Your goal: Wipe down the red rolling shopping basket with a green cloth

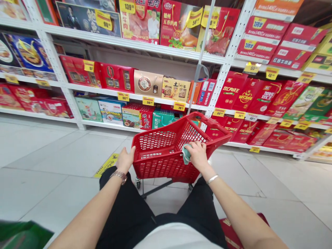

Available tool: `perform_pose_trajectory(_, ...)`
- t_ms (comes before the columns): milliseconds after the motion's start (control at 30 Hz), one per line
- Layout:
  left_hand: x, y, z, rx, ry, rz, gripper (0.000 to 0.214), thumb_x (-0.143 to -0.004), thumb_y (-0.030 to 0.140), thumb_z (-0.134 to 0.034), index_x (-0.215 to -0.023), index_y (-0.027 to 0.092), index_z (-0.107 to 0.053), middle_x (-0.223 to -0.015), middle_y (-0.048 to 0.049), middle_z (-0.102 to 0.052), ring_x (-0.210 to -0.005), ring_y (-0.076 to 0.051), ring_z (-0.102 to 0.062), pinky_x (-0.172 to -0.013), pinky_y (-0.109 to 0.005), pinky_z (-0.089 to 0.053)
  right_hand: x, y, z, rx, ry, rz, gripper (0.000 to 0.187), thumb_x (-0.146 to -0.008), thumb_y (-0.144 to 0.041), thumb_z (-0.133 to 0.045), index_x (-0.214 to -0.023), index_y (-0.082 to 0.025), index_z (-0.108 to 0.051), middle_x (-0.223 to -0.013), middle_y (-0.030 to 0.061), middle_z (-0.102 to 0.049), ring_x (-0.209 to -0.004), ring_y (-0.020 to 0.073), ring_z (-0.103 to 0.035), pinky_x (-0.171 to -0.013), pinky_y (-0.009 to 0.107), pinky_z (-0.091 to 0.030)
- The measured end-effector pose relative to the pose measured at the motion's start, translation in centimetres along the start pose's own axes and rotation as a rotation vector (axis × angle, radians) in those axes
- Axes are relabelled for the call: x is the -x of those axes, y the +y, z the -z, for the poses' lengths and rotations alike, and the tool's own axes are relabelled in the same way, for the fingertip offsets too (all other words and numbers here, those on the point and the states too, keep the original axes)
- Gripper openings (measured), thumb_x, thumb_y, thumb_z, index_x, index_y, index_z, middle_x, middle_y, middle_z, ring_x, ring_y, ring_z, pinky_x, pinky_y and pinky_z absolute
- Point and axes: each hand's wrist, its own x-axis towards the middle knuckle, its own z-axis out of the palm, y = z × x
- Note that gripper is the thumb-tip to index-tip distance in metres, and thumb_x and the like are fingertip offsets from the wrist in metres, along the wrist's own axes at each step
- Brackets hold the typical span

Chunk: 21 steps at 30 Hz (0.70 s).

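Note:
A red plastic shopping basket on wheels (160, 141) stands on the tiled floor right in front of me, empty inside. My left hand (125, 159) grips its near left corner, fingers curled over the rim. My right hand (197, 155) rests on the basket's right rim and presses a small teal cloth (185, 154) against it. A watch sits on my left wrist and a thin bracelet on my right. My legs in black trousers show below.
White shelves (145, 46) full of red and coloured gift boxes with yellow price tags run along the far side. The basket's grey pull handle (201, 74) rises up. A yellow floor sticker (106, 165) lies left. A green item (20, 235) shows bottom left.

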Motion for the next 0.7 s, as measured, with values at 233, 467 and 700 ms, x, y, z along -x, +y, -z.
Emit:
perform_pose_trajectory(233, 6.6, 1.9, -3.3, -0.044, 0.175, -0.197, 0.057, -0.094, 0.043, -0.053, -0.143, 0.015, -0.053, -0.147, -0.0241, -0.056, -0.137, -0.041, -0.049, -0.112, -0.059, -0.038, -1.1, -0.9, 0.9, 0.009, -0.056, -0.021, 0.03, -0.098, -0.013, -0.051, -0.114, -0.026, -0.074, -0.118, 0.0101, -0.069, -0.107, 0.0281, -0.05, -0.093, 0.044, -0.027)
perform_pose_trajectory(467, 6.1, 3.5, -4.7, -0.156, -0.018, -0.31, 0.049, -0.095, 0.045, -0.053, -0.131, 0.014, -0.064, -0.149, -0.0261, -0.056, -0.148, -0.042, -0.039, -0.12, -0.067, -0.025, -2.4, -2.2, 0.9, 0.004, -0.091, -0.037, 0.029, -0.102, -0.019, -0.05, -0.117, -0.026, -0.074, -0.118, 0.012, -0.067, -0.106, 0.0288, -0.05, -0.091, 0.043, -0.03)
perform_pose_trajectory(700, 0.6, 2.4, -3.1, -0.108, -0.094, -0.331, 0.055, -0.092, 0.048, -0.059, -0.14, 0.021, -0.062, -0.173, -0.0188, -0.026, -0.163, -0.037, -0.008, -0.126, -0.067, -0.007, -5.1, -5.3, 1.0, -0.032, -0.091, 0.005, 0.03, -0.105, -0.02, -0.046, -0.112, -0.023, -0.075, -0.111, 0.014, -0.068, -0.106, 0.0285, -0.051, -0.093, 0.044, -0.032)
